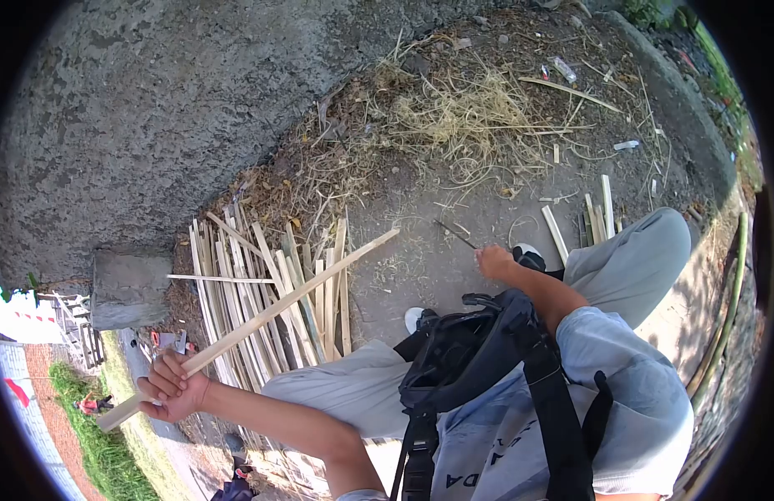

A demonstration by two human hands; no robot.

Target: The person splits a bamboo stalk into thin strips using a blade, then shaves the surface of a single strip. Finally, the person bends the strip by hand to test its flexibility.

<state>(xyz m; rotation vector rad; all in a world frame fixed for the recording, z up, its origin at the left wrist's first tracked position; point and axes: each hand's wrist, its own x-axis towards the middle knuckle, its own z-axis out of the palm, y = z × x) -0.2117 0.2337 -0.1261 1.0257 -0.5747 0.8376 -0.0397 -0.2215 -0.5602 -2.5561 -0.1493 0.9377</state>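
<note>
My left hand (171, 386) is closed around a long pale bamboo strip (291, 299) near its lower end. The strip slants up and to the right, over a pile of similar strips (236, 292). Between my knees, my right hand (493, 260) is wrapped round the handle of a knife, whose handle is mostly hidden by the fingers. Its thin dark blade (456, 234) points up and left, apart from the strip. Below the strip's far end, bare ground (387, 301) shows between my feet.
Curly shavings (470, 113) are heaped ahead, by a rough concrete wall (178, 92). Several short strips (600, 213) lie beside my right leg. A black bag (462, 346) hangs at my chest. Farther off at left is a person in red (89, 406).
</note>
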